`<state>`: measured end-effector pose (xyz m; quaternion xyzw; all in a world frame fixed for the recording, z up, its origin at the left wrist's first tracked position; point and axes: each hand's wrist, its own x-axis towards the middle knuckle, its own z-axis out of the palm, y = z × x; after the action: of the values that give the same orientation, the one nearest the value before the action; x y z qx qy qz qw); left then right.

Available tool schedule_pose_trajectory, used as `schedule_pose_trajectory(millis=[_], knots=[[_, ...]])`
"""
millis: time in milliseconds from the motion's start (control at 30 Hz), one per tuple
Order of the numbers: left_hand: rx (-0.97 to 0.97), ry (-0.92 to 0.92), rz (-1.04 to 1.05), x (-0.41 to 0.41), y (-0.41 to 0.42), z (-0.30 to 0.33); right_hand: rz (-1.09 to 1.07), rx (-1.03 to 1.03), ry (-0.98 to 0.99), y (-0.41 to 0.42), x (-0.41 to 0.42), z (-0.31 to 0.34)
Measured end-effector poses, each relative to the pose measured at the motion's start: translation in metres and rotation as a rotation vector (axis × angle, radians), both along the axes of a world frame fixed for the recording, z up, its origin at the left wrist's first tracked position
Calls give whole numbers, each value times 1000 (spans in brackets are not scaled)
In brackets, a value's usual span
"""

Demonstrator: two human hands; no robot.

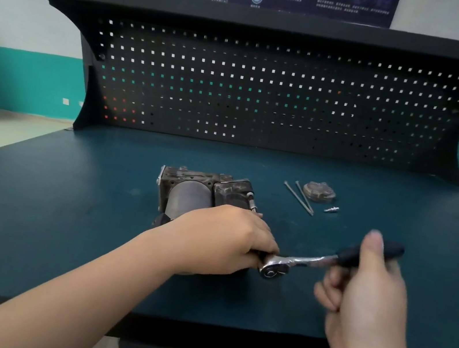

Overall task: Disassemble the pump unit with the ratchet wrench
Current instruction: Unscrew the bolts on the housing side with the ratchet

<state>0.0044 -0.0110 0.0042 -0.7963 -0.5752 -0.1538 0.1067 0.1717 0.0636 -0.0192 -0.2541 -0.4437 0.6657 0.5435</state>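
**Wrench on the near end of the pump, head half hidden**

Your left hand [223, 239] lies over the near end of the pump unit [203, 194], fingers curled down around it right beside the ratchet head. The pump sits at the middle of the bench top [62, 221]. Your right hand [367, 285] wraps the dark grip of the ratchet wrench [313, 262], thumb up along the handle, and the handle angles up and away to your right.

The main risk is the socket riding off the fastener. You cannot see the seat, so a tilted head could round the bolt or slip and throw your right knuckles into the bench. The pump is held only by your left hand; a hard pull could spin or slide it, and your left fingers are touching the wrench head where a slip would pinch them.

The two long bolts [300, 199], the round cover [319, 192] and the small fitting [331, 209] lie loose, well to the right of the pump, where a sweeping handle might scatter them.

Hidden: the fastener, any socket, and the pump's near face, all beneath your left hand. Your right hand is blurred, so its exact grip is unclear.
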Motion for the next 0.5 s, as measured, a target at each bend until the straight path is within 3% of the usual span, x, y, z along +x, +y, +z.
schedule_pose_trajectory(millis=[100, 200, 267, 333, 433, 500], knots=[[-14, 40, -34, 2, 1, 2, -46, 722, -400, 0, 3, 26], [5, 53, -55, 4, 1, 2, 31, 993, -540, 2, 1, 32], [-3, 74, -35, 4, 3, 1, -45, 902, -453, 1, -2, 25], [-14, 71, -17, 3, 4, -1, -106, 582, -234, -2, -3, 14], [10, -4, 17, 2, 3, 0, -20, -60, 73, 2, -5, -6], [-4, -17, 20, 1, 2, 1, 22, -167, 74, 6, -5, -11]])
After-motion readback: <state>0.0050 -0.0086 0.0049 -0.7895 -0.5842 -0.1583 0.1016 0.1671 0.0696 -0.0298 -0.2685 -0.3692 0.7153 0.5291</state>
